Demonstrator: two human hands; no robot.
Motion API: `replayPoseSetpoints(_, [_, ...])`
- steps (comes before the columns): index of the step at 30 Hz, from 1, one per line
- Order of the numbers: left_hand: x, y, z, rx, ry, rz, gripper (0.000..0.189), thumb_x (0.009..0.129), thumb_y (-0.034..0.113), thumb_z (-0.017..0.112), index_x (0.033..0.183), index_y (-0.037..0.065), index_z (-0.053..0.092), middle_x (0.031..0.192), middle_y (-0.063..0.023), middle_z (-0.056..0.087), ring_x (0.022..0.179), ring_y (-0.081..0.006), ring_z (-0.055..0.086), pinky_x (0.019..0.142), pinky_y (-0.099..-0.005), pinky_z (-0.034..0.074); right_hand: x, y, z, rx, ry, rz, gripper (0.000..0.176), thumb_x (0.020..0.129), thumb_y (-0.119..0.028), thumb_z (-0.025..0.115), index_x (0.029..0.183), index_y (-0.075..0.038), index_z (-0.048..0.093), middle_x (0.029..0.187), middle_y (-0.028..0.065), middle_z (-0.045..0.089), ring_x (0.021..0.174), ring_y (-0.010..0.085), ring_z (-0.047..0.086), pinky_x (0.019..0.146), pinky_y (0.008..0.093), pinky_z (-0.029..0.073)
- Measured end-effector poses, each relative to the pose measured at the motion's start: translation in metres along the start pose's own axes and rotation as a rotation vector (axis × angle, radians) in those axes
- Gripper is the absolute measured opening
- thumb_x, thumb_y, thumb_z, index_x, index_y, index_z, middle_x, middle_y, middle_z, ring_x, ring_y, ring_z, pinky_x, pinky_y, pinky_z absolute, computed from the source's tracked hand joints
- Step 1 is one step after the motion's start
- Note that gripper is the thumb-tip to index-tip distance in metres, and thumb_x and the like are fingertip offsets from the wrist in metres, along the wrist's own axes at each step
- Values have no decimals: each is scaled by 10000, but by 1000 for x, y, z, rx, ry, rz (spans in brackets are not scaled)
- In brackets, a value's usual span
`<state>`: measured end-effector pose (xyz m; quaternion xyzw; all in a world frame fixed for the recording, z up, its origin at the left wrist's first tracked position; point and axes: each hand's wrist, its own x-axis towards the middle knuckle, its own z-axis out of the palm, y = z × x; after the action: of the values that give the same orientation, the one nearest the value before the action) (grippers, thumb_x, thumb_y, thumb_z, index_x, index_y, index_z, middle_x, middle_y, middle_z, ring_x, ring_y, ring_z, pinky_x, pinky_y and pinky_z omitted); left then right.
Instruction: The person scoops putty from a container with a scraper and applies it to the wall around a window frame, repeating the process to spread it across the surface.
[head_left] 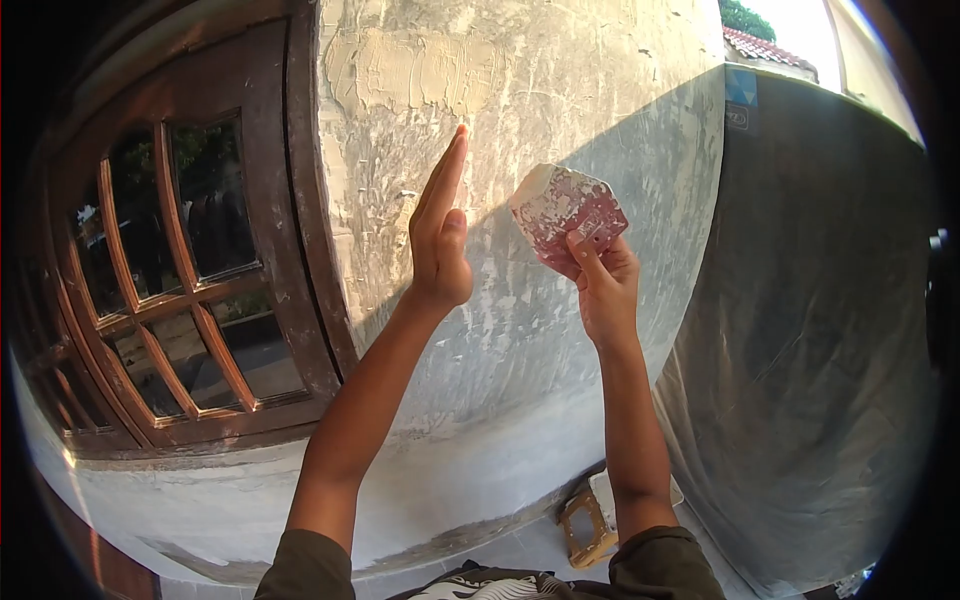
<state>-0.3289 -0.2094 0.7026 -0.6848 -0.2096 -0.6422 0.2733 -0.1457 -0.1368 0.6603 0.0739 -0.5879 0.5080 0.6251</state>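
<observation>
My left hand (440,230) is raised edge-on before the wall, its fingers stretched upward and holding nothing. To its right, my right hand (605,280) grips a flat reddish scraper plate (568,212) by its lower edge, thumb on the near face. Pale plaster is smeared over the plate, mostly at its upper left. Behind both hands, the grey wall (520,330) has rough streaks of filler. A thicker beige plaster patch (420,72) covers the wall above my left hand.
A brown wooden window (190,270) with glass panes is at the left. A dark sheet (800,330) hangs at the right. Low down, a small yellowish stool (588,530) stands on the tiled floor near the wall's foot, partly behind my right arm.
</observation>
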Motion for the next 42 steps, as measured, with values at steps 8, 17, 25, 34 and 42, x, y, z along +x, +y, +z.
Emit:
replayPoseSetpoints(8, [20,-12,-30,65,8,25,619,991,245,278,1510,-83,361,1555,-275,391,1478,-373,348,1225,-463,257,27,1,29,-28,-63,-80,197,983,-29,633,1157,59,657,1095,111,712,1001,174,683,932,393,589])
replayPoseSetpoints(17, [46,-30,-61,140,47,148,590,999,216,295,1493,-93,384,1536,-281,416,1473,-359,362,1226,-461,262,85,2,36,-417,10,-339,197,948,-45,672,1130,28,694,991,69,699,929,142,663,828,361,593])
replayPoseSetpoints(25, [77,-35,-109,362,60,268,591,951,145,302,1463,-132,405,1513,-297,439,1452,-377,391,1218,-436,281,155,7,51,-1149,38,-1007,315,839,27,691,1145,-44,699,1002,80,573,881,277,612,729,394,553])
replayPoseSetpoints(34, [64,-47,-116,493,44,265,623,938,155,295,1480,-144,356,1542,-313,384,1461,-405,366,1223,-445,262,174,23,49,-1393,26,-1067,399,770,49,724,1157,-52,719,978,46,609,915,254,616,728,378,553])
replayPoseSetpoints(42, [66,-53,-114,461,67,279,623,928,153,319,1465,-159,370,1528,-329,394,1453,-422,372,1222,-452,263,154,32,40,-1439,-76,-1029,331,815,-22,685,1145,-55,695,932,23,566,892,216,610,625,363,565])
